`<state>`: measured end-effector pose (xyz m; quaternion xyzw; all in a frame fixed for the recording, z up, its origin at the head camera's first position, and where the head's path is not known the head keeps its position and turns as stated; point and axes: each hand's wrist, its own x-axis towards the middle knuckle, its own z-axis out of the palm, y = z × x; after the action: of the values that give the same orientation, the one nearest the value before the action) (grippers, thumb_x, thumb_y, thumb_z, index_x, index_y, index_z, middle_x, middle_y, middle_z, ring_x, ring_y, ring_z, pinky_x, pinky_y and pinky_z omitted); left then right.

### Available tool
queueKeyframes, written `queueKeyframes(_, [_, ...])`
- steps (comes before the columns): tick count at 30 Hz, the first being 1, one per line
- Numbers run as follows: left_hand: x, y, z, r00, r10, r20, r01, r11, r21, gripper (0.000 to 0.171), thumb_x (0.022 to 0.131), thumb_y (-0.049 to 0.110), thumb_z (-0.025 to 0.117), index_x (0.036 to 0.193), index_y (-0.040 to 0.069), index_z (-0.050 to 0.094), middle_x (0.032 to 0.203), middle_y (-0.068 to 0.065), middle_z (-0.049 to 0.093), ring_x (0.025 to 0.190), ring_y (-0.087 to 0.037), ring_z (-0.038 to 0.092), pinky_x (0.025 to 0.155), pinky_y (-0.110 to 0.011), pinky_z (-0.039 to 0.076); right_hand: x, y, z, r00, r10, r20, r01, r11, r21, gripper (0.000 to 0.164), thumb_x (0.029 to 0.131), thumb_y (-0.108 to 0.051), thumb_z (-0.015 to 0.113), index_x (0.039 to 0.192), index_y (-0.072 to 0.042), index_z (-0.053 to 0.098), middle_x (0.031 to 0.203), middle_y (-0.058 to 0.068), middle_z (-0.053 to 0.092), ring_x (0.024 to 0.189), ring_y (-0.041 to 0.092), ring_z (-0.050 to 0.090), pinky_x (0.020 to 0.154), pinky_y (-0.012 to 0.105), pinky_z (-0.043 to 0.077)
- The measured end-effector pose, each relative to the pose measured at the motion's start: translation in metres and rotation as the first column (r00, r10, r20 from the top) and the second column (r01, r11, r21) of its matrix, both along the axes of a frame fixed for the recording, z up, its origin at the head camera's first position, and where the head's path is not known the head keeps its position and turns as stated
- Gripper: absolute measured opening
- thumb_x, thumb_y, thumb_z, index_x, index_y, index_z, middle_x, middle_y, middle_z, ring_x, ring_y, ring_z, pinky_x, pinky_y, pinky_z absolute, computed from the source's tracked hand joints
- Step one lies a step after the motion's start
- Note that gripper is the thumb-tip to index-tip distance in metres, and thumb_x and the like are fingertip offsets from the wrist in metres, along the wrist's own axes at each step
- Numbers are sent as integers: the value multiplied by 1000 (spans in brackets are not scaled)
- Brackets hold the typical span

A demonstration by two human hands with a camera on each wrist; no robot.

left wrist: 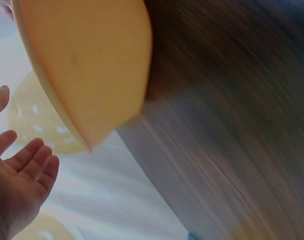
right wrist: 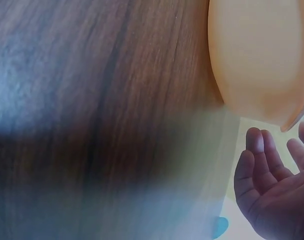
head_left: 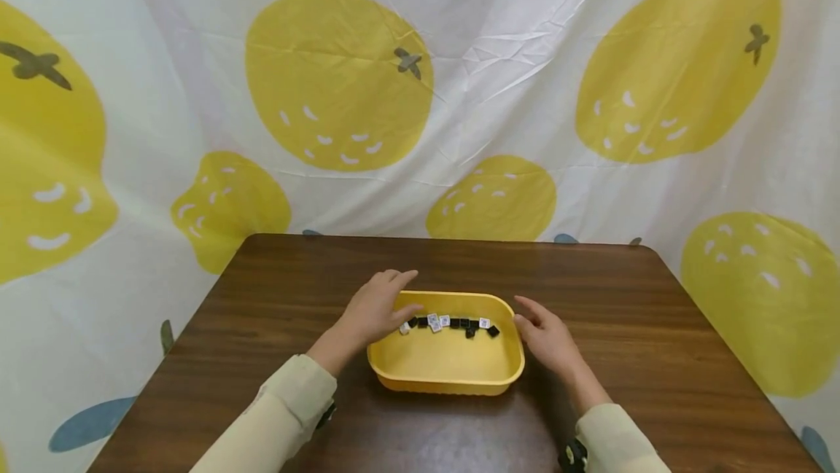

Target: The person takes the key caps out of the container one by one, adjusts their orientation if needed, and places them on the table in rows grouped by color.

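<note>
I have the yellow tray (head_left: 440,367), smooth-walled with rounded corners, sitting on the dark wood-grained table (head_left: 610,298), between the two hands. My left hand (head_left: 375,309) is at its left rim, fingers loosely curved and parted, pinching nothing; my right hand (head_left: 550,342) is just beside the right rim, fingers relaxed, thumb held apart. I cannot tell whether either touches. Inside, small squarish black pieces (head_left: 464,323) and white printed pieces (head_left: 445,321) form an uneven row towards the far wall. Behind hangs creased, lemon-patterned cloth (head_left: 505,57).
</note>
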<state>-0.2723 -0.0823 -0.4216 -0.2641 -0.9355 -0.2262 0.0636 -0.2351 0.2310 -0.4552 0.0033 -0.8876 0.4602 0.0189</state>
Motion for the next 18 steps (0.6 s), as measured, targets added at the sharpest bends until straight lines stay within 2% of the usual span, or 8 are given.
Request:
queueKeyframes(3, [0, 10, 1, 998, -8, 60, 7, 1000, 5, 61, 95, 36, 67, 148, 13, 46, 138, -15, 53, 126, -34, 50, 97, -51, 46, 0, -1, 0, 1000, -10, -9, 10, 1000, -21, 43, 103, -15, 53, 144, -4, 50, 95, 14, 66, 81, 23, 60, 71, 32, 49])
queueKeyframes(8, [-3, 22, -2, 991, 2, 132, 3, 999, -41, 59, 96, 39, 65, 146, 13, 48, 134, -13, 56, 121, -31, 55, 94, -49, 48, 1, -3, 1, 1000, -14, -2, 14, 1000, -11, 44, 102, -14, 54, 144, -3, 49, 103, 17, 66, 83, 24, 61, 72, 34, 50])
queueKeyframes(14, [-5, 31, -9, 987, 17, 159, 9, 988, -157, 52, 96, 38, 65, 140, 12, 55, 136, -13, 56, 126, -31, 53, 101, -48, 43, 3, -5, 1, 1000, -13, -2, 13, 999, 35, 40, 100, -11, 55, 139, -2, 54, 110, 20, 67, 96, 29, 62, 80, 40, 50])
queueKeyframes(18, [-5, 33, -12, 989, 5, 145, 25, 979, -204, 48, 94, 36, 67, 134, 10, 61, 132, -11, 60, 124, -31, 54, 102, -46, 43, 3, -5, 0, 1000, -6, 5, 6, 1000, 21, 39, 99, -9, 54, 137, 0, 56, 107, 19, 67, 95, 29, 61, 79, 38, 48])
